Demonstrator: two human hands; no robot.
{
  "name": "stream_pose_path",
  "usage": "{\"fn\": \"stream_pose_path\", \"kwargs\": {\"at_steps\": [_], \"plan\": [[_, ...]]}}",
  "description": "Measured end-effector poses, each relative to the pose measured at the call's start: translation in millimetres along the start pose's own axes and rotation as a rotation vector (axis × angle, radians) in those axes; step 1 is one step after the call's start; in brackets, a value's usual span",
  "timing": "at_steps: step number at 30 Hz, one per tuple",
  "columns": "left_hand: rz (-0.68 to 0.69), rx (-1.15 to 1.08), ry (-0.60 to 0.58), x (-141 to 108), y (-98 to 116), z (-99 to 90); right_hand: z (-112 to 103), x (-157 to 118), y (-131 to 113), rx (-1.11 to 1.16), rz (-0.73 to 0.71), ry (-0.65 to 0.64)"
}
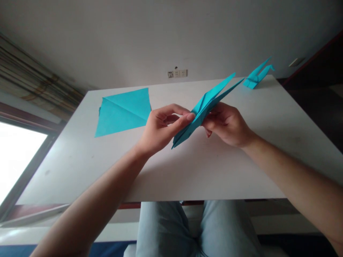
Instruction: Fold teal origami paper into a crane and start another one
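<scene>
Between my two hands, above the middle of the white table, is a folded turquoise origami paper point(201, 113) with two long narrow points slanting up to the right. My left hand point(167, 123) pinches its left side, the thumb lying on the near face. On its right side, my right hand point(227, 123) grips the paper from behind, and some of those fingertips are hidden by it. The lower end of the folded paper tapers toward me, clear of the tabletop.
On the white table point(107, 171), a turquoise paper sheet point(123, 110) with a diagonal crease lies at the back left. A finished turquoise origami crane point(254, 77) stands at the back right corner. Behind are a wall with sockets point(177, 74), a curtain point(34, 78) and a window point(18, 157) at left.
</scene>
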State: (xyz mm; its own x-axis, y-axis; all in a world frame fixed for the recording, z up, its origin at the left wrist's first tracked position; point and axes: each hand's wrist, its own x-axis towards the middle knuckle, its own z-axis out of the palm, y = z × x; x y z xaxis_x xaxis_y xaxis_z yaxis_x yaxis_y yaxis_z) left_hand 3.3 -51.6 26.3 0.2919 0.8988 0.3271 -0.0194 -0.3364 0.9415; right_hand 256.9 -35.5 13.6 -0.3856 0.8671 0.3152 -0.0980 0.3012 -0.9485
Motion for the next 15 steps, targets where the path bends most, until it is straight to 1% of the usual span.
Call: {"fn": "stream_pose_path", "kwargs": {"at_steps": [4,9,11,15], "plan": [[-0.040,-0.021,-0.038,-1.6,-1.2,-2.0,-1.9,0.4,1.4,0.008,0.010,-0.014],[-0.052,-0.080,-0.069,-2.5,-5.5,-3.1,-2.2,0.2,3.1,0.053,-0.057,-0.039],[-0.059,-0.078,-0.059,-2.3,-6.5,-2.2,0.1,-0.9,1.8,0.087,-0.076,-0.015],[-0.090,-0.095,-0.046,-2.4,-5.5,0.3,7.1,-4.8,-4.2,0.107,-0.064,0.088]]}}
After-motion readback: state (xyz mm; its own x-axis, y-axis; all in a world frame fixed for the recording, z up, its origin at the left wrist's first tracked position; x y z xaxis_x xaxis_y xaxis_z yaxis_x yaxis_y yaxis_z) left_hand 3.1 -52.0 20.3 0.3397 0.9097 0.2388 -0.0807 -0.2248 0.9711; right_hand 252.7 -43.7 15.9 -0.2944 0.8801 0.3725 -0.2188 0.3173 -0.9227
